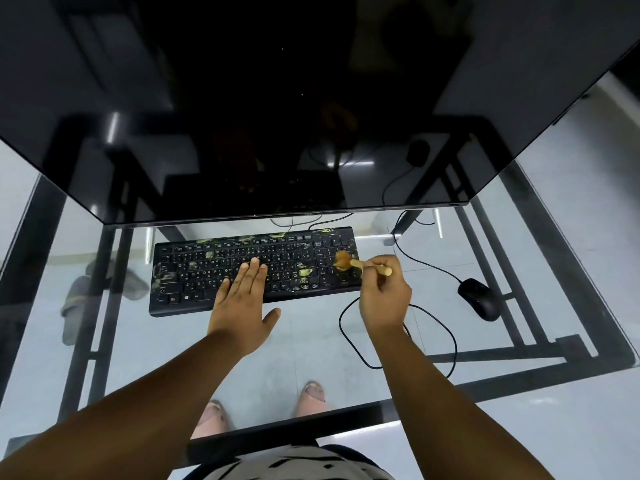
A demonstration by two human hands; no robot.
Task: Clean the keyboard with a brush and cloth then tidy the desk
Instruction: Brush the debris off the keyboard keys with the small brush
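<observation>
Two hands in shot: I've got both over the keyboard (254, 268), which sits near the far edge of the glass surface (311, 341), just under the monitor (242, 116).
Left hand (242, 299): flat, fingers straight, pressing down on the middle keys. Looks like it's just pinning the board in place.
Right hand (382, 296): curled round the wooden handle of the brush (360, 263), bristles down on the number-pad end at the right.
Progress: early, I'd say. Yellowish-green gunk is all over the top rows and the left half, plus a couple of blobs near the arrow keys, so most of the brushing is left to do.
Left to do: the rest of the sweep, then the wipe, then tidying the surface. Can't spot a cloth anywhere in view, honestly.
Mouse (479, 299): sits toward the right edge of the surface, well apart from the keyboard.
Cable (398, 341): a big black loop lies on the glass right by my right wrist. That's the one thing I reckon could snag when I sweep back.
Monitor overhang: its lower edge hangs close over the far edge of the keyboard, so reaching the top row looks tight.
Below the glass: feet and a grey slipper (86, 299) on the floor, not in the way.
</observation>
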